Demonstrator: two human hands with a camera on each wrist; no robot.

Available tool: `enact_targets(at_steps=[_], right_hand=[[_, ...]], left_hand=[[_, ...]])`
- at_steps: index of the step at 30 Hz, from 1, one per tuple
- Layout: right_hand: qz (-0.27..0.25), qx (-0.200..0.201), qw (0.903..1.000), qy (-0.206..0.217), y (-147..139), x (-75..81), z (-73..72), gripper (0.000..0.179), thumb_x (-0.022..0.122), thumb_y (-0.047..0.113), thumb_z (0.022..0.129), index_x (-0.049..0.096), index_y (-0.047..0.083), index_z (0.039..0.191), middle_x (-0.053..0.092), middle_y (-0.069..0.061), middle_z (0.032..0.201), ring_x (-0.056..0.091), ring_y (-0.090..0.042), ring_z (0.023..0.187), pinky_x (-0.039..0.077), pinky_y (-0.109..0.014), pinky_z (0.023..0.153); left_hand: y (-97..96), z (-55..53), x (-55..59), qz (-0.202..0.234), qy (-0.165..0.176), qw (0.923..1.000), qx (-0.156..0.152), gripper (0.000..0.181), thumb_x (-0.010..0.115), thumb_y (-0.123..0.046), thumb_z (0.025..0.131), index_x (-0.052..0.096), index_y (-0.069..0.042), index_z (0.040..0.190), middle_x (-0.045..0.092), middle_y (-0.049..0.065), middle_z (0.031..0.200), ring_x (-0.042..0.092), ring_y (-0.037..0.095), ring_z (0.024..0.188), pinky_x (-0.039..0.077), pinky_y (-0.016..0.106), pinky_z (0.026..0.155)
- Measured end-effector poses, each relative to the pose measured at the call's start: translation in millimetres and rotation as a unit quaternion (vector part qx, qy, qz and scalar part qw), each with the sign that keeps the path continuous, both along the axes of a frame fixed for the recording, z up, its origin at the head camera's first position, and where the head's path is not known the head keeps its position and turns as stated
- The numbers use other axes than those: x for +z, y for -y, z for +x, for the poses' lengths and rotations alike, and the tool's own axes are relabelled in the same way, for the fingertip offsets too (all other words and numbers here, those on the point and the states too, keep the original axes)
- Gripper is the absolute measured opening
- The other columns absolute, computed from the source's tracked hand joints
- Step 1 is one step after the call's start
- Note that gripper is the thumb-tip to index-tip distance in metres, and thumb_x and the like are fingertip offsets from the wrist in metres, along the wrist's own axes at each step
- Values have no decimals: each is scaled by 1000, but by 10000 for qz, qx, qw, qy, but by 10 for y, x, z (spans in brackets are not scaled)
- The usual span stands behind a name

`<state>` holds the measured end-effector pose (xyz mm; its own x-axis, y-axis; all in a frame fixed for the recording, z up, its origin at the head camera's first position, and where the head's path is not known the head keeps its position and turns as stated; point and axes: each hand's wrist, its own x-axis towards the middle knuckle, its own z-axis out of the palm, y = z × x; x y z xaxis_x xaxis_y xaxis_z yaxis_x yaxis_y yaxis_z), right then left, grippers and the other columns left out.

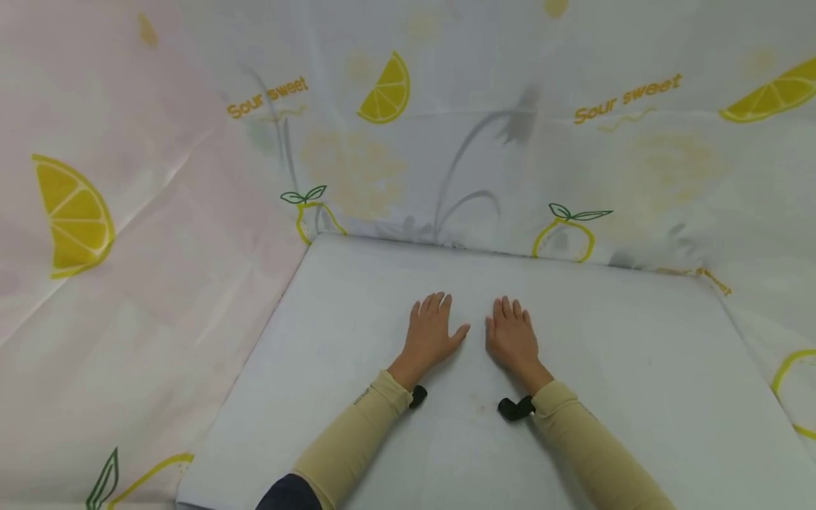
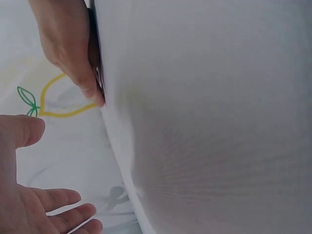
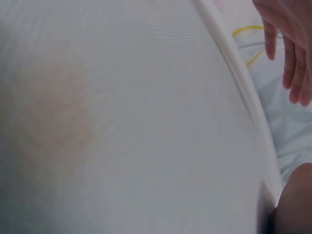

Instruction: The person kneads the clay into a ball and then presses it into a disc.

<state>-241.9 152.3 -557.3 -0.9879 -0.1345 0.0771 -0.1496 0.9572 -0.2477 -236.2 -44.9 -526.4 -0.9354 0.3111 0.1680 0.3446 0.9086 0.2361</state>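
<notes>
Both hands are palm down over a white tabletop [image 1: 344,304], side by side with a narrow gap between them. My left hand [image 1: 428,338] has its fingers straight and its thumb spread toward the other hand. The right hand [image 1: 512,341] keeps its fingers straight and close together, with the thumb along its side. Neither holds anything. In the left wrist view, the left hand [image 2: 24,204] shows at the lower left and the right hand [image 2: 66,41] above it. The right wrist view has the left hand [image 3: 290,39] at top right and part of the right hand [image 3: 296,204] below.
A pale cloth with lemon prints [image 1: 389,88] hangs behind the table and along its left and right sides. Small black devices [image 1: 515,409] sit at both wrists, beside the beige sleeves [image 1: 350,439]. A faint brownish mark [image 1: 481,407] lies on the tabletop.
</notes>
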Motion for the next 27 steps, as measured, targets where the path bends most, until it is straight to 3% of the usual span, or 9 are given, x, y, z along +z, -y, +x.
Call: enact_targets(at_steps=[7, 16, 22, 27], right_hand=[[0, -80, 10000, 8, 18, -34, -37, 56, 31, 26, 110, 34, -8, 154, 30, -26, 161, 21, -45, 150, 14, -61, 120], [61, -138, 9999, 76, 33, -93, -45, 58, 29, 27, 110, 30, -8, 155, 29, -24, 162, 18, -44, 151, 13, -61, 120], [-14, -176, 9998, 90, 50, -86, -49, 58, 29, 27, 110, 29, -8, 156, 27, -24, 163, 17, -44, 152, 11, -61, 120], [-13, -217, 9997, 91, 54, -84, -66, 59, 28, 29, 110, 29, -7, 156, 27, -23, 163, 16, -43, 152, 10, -61, 120]], left_hand=[[44, -9, -10, 596, -335, 9976, -69, 69, 56, -51, 101, 49, -1, 148, 53, 15, 145, 49, 30, 135, 39, 47, 111], [105, 16, -27, 1610, 137, 9869, 12, 62, 58, -45, 103, 51, -2, 147, 54, 17, 143, 50, 31, 133, 41, 46, 110], [155, 18, -18, 2354, 594, 9699, 173, 60, 57, -44, 103, 52, -3, 147, 53, 17, 144, 49, 33, 135, 40, 47, 111], [225, 8, -31, 2693, 742, 9600, 208, 59, 56, -44, 104, 52, -3, 146, 53, 17, 144, 49, 32, 135, 40, 46, 111]])
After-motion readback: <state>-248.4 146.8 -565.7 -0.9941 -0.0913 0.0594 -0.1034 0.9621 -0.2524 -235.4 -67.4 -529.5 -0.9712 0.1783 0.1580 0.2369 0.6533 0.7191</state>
